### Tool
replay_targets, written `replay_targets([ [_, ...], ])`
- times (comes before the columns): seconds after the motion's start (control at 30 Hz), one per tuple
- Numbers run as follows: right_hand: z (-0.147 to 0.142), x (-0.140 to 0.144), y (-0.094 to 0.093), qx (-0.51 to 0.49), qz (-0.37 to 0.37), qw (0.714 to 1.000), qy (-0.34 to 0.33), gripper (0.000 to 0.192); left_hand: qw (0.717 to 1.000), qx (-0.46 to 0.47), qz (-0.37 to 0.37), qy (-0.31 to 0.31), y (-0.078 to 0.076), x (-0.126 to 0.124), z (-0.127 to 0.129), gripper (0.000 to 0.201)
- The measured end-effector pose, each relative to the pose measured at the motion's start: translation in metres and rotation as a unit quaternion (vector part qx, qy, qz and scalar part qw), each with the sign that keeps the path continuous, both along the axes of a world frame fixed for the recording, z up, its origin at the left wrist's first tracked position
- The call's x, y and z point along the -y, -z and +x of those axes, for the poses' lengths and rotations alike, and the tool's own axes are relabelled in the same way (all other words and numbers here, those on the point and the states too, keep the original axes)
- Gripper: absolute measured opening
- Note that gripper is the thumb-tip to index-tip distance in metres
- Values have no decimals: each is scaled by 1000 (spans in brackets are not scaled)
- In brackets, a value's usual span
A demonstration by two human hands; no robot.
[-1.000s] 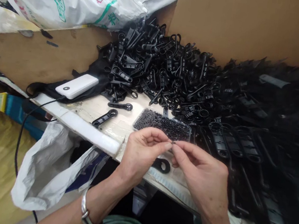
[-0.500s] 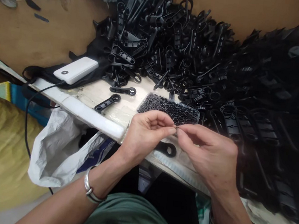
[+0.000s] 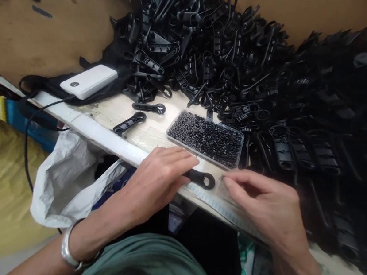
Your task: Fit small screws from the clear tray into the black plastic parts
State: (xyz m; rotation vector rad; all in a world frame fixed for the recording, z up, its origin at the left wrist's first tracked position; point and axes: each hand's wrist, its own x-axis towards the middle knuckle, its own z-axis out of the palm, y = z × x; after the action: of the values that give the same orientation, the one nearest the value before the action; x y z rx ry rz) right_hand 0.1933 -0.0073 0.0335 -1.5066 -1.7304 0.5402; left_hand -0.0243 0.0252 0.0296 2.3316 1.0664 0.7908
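Note:
My left hand is closed around the left end of a black plastic part at the table's front edge. The part's rounded end, with a notched hole, points right; its other end is hidden under my fingers. To the right of it, my right hand pinches a tiny dark piece between thumb and forefinger, too small to make out. Just behind both hands sits a clear plastic box filled with tiny dark pieces in two shades. Two similar black parts lie on the tabletop to the left.
A large heap of black plastic parts covers the back and right of the table. At left, a white power bank with a black cable rests on dark cloth. A white sack hangs below the front edge.
My hands, together in front of the box before, have parted. My left hand has moved down and left onto the black plastic part. My right hand has shifted slightly right and down, still pinching.

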Motion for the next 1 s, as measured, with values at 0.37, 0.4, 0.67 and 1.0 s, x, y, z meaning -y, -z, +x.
replay_targets([
  [0.37, -2, 9, 15, 143, 36, 987, -61, 10, 999, -22, -30, -13, 22, 8, 7, 24],
  [0.4, -3, 9, 15, 153, 42, 985, -64, 10, 999, -18, -31, -14, 22, 8, 6, 23],
  [0.67, -13, 10, 11, 236, 60, 966, -86, 16, 999, -5, -32, -14, 23, 8, 7, 21],
  [1.0, -22, 15, 11, 362, 100, 924, -71, 26, 999, 14, -29, -12, 29, 7, 6, 20],
])
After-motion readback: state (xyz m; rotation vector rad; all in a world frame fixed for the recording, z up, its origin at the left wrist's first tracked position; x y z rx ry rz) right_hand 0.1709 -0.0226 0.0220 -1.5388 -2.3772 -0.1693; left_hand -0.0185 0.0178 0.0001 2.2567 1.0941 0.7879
